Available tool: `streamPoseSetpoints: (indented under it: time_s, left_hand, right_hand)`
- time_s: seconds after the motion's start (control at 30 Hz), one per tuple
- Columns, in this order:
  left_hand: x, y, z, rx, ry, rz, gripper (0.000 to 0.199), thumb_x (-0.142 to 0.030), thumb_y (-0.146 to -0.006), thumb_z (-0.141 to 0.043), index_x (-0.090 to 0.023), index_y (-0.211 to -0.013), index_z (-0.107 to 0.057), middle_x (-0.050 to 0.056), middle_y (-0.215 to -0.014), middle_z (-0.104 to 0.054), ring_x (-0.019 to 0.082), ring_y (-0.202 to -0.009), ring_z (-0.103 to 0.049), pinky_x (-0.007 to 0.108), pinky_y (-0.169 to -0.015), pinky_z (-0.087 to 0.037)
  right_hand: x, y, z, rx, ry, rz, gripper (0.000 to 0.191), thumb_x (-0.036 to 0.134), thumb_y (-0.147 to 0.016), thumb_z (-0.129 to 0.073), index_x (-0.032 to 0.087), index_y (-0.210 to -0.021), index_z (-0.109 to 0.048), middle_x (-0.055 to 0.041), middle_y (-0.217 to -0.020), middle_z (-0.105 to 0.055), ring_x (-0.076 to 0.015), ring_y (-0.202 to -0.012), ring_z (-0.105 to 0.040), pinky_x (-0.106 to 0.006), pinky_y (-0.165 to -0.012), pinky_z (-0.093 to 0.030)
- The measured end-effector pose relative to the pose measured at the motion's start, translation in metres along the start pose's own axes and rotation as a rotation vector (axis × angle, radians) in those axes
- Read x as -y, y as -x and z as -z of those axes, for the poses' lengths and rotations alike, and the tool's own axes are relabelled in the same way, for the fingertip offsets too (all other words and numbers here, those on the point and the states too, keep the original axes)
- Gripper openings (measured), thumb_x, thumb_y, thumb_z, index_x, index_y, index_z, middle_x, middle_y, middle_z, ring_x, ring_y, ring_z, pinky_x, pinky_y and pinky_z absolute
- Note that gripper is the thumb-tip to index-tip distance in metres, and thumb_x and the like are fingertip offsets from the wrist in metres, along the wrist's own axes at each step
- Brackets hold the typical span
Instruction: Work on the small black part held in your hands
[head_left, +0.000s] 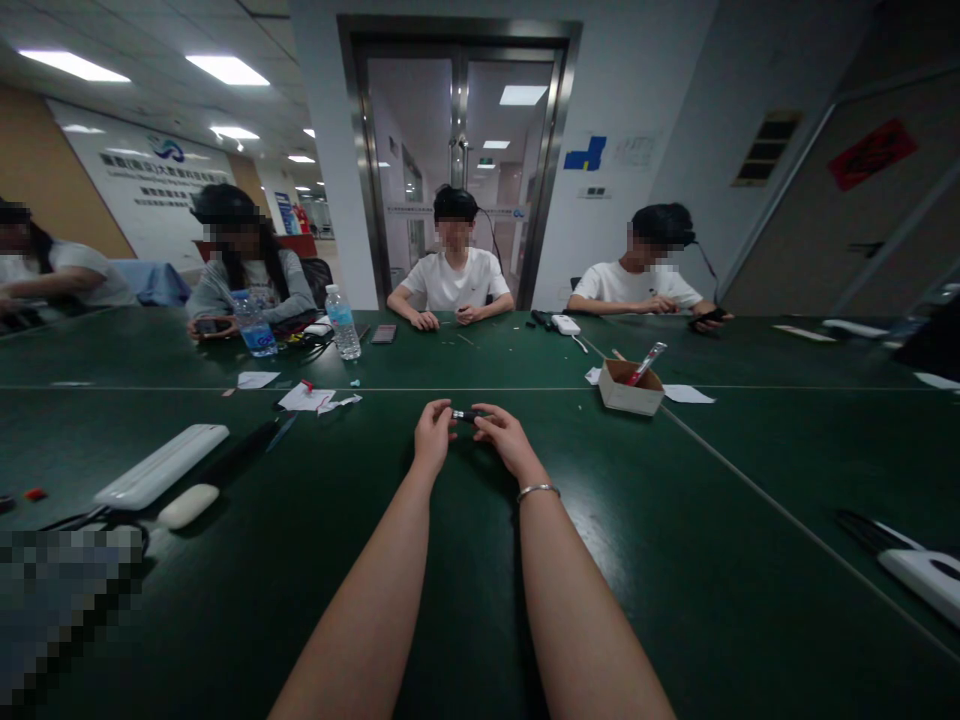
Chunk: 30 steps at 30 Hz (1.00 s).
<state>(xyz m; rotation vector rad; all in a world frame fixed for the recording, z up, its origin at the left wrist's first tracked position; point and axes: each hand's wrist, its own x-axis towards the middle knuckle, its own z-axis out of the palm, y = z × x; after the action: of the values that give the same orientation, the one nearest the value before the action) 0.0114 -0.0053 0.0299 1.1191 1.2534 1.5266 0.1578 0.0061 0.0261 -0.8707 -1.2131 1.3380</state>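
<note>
A small black stick with a silver band (466, 416) lies level between my two hands, just above the green table (480, 560). My left hand (434, 435) pinches its silver end between thumb and fingers. At the black end, my right hand (508, 440) has its thumb and fingertips closed on the same stick. A silver bracelet (538, 491) circles my right wrist. What kind of thing the stick is cannot be made out at this size.
To the left lie a white power strip (165, 465), a black-and-white long object (217, 480) and paper scraps (307, 398). Water bottles (343, 322) stand further back. A small open box (631, 390) is at right. Several people sit across the table.
</note>
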Motion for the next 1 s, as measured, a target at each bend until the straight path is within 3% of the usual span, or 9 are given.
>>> streamPoseSetpoints:
  time_s: [0.3, 0.6, 0.8, 1.0]
  left_hand:
    - [-0.0019, 0.0016, 0.0005, 0.037, -0.016, -0.086, 0.027, -0.02, -0.077, -0.058, -0.02, -0.103, -0.062, 0.009, -0.105, -0.063, 0.018, -0.091, -0.061, 0.023, -0.063, -0.051]
    - [0.0035, -0.0007, -0.0002, 0.048, -0.051, -0.084, 0.022, -0.032, -0.08, -0.056, -0.018, -0.093, -0.065, 0.006, -0.09, -0.064, 0.014, -0.075, -0.058, 0.02, -0.056, -0.048]
    - [0.0036, 0.0001, -0.0003, 0.033, -0.06, -0.102, 0.027, -0.02, -0.081, -0.051, -0.021, -0.106, -0.061, 0.008, -0.109, -0.061, 0.018, -0.095, -0.059, 0.026, -0.068, -0.052]
    - [0.0003, 0.0013, 0.0017, 0.057, -0.051, -0.119, 0.03, -0.014, -0.08, -0.05, -0.022, -0.108, -0.06, 0.008, -0.113, -0.061, 0.018, -0.101, -0.058, 0.029, -0.077, -0.052]
  right_hand:
    - [0.0025, 0.0011, -0.001, -0.023, -0.019, -0.014, 0.039, 0.03, -0.062, -0.075, 0.02, -0.098, -0.068, 0.0007, -0.069, -0.065, -0.0119, -0.057, -0.059, -0.028, -0.063, -0.046]
    - [0.0014, 0.0, -0.001, -0.008, -0.002, 0.0, 0.037, 0.031, -0.062, -0.075, 0.021, -0.097, -0.068, 0.0012, -0.07, -0.064, -0.0117, -0.057, -0.059, -0.027, -0.063, -0.046]
    - [0.0017, 0.0002, -0.0017, -0.034, -0.018, 0.002, 0.037, 0.032, -0.062, -0.075, 0.02, -0.096, -0.068, 0.0014, -0.068, -0.064, -0.0112, -0.056, -0.059, -0.027, -0.062, -0.046]
    - [0.003, 0.0012, -0.0023, -0.024, 0.001, -0.006, 0.038, 0.034, -0.062, -0.076, 0.02, -0.097, -0.068, 0.0007, -0.068, -0.064, -0.0118, -0.057, -0.059, -0.027, -0.063, -0.047]
